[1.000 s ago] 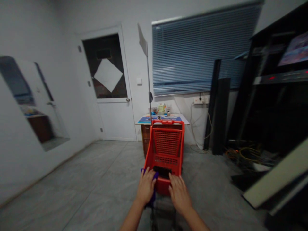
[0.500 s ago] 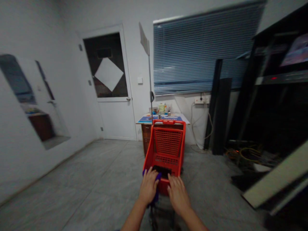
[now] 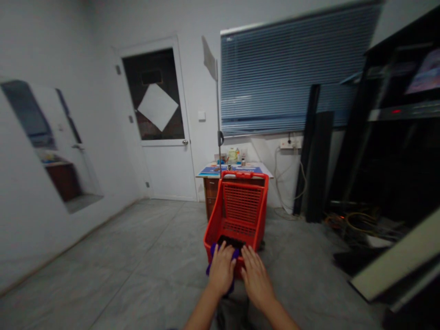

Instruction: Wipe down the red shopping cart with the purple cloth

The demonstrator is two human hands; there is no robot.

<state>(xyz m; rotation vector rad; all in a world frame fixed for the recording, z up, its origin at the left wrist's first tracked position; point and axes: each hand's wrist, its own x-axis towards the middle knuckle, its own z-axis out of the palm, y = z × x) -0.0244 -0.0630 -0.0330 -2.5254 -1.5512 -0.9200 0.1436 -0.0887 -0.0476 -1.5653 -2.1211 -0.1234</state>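
Observation:
A red plastic shopping cart (image 3: pixel 242 204) stands on the floor in front of me, with a dark object at the bottom of its basket. Under my left hand (image 3: pixel 222 270) a purple cloth (image 3: pixel 213 251) lies over the cart's near rim; the hand presses on it with fingers spread forward. My right hand (image 3: pixel 256 277) rests at the near right part of the rim, its fingers extended and nothing visible in it. A thin pole with a grey flag (image 3: pixel 209 59) rises at the cart's left side.
Behind the cart is a desk (image 3: pixel 210 188) with small items on top. A white door (image 3: pixel 168 172) and a mirror (image 3: pixel 65 176) are to the left. At right are black panels (image 3: pixel 320 169), cables (image 3: pixel 360 222) and a leaning pale board (image 3: pixel 398 259).
My left hand has moved right along the near rim with the purple cloth, closer to my right hand. The view has shifted slightly.

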